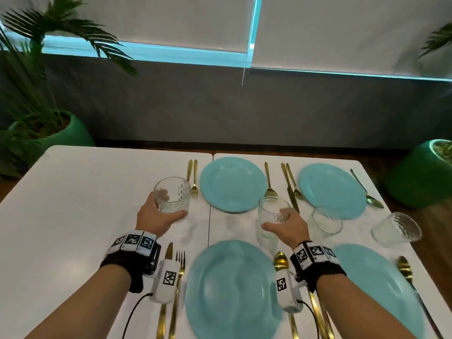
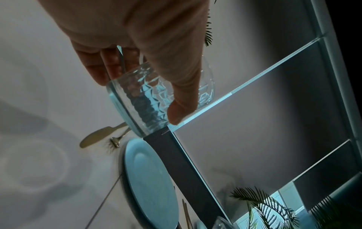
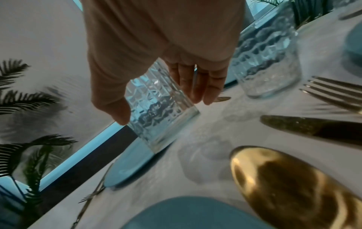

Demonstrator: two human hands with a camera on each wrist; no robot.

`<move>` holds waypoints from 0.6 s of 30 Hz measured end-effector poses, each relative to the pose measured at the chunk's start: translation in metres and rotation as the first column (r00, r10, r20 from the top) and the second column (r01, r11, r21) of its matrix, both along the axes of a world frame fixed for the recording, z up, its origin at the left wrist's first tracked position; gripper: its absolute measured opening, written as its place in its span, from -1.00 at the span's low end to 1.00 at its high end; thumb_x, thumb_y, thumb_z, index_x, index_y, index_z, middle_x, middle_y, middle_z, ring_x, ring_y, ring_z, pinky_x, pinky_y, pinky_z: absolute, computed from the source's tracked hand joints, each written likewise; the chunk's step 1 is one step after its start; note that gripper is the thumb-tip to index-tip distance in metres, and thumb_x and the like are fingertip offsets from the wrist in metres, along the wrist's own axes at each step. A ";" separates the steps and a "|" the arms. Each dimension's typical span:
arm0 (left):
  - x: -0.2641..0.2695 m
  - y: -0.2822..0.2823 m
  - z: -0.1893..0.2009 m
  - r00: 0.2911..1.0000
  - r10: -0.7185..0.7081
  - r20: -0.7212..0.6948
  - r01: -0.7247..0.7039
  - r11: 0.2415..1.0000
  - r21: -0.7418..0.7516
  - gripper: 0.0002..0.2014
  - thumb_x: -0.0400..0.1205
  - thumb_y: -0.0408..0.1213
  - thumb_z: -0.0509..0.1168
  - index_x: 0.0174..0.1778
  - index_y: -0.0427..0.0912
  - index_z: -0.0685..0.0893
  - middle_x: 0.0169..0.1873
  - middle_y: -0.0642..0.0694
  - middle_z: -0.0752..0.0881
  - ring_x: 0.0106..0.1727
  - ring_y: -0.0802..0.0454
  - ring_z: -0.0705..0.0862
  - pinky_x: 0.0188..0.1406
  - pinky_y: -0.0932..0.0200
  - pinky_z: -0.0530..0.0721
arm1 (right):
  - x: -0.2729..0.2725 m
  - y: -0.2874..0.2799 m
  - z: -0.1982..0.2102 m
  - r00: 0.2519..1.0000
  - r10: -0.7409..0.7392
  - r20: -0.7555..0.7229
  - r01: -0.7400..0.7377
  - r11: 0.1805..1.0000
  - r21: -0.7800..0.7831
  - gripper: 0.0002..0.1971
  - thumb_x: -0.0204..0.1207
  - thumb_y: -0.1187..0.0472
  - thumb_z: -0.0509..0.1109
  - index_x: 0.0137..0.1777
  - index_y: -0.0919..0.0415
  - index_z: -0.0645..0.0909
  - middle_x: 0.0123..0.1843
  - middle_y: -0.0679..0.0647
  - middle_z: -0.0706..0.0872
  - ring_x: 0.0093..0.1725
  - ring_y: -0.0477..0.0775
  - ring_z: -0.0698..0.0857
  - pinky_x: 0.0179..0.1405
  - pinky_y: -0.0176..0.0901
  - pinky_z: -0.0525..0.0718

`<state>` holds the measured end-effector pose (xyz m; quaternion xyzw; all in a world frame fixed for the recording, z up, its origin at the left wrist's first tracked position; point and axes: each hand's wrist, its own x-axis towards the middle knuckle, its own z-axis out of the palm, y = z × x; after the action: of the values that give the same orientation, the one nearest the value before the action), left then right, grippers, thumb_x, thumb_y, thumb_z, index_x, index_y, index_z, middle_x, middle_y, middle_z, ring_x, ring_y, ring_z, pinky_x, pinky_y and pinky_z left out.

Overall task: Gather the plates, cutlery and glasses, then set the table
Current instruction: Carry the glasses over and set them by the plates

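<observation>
While curled around patterned tumblers, fingers [image 2: 115, 68] of the left hand [image 1: 156, 216] wrap the left glass [image 1: 172, 195], thumb pressed along its near wall, and fingers [image 3: 197, 86] of the right hand [image 1: 288, 228] clasp the right glass [image 1: 272, 212] the same way. Both held clear of the white tabletop [image 1: 73, 204], faint shadows underneath, tilted slightly in the wrist views.

Between the two, the far blue plate [image 1: 232, 184], flanked by a gold fork [image 1: 194, 182] on one side and another fork [image 1: 269, 182] on the other. Nearer, the near blue plate [image 1: 232, 289] with knife [image 1: 168, 252] and gold spoon [image 1: 281, 260] beside it. To the right, two more plates and two more tumblers already standing, one clear glass [image 1: 325, 220] just beside the right hand.

Four places laid with plates and cutlery; apparently only these two glasses left to set down.

Risks from here: smooth, faceted glass slipping from a loose grip; the right glass knocking its close neighbour or landing on the fork tips below it; the left glass coming down on the tines of the fork beside it and tipping; wrist gear or its cable dragging the near cutlery out of line.
</observation>
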<state>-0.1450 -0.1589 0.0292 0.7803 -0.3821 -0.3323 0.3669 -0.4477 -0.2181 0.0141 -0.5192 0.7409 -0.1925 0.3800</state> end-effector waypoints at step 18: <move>-0.036 -0.006 -0.008 1.000 -0.010 0.017 0.009 0.999 0.045 -0.29 0.30 -0.26 0.62 0.36 -0.12 0.49 0.25 -0.15 0.64 0.18 -0.05 0.57 0.13 0.21 0.47 | -0.011 0.007 -0.036 0.997 -0.080 0.014 0.080 0.996 -0.031 -0.18 0.16 0.15 0.68 0.42 0.21 0.38 0.38 0.18 0.60 0.37 0.24 0.56 0.33 -0.02 0.54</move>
<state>-0.1806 -0.1646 0.0215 0.7895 -0.3814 -0.3357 0.3444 -0.4589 -0.2107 -0.0220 -0.4939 0.7555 -0.2226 0.3683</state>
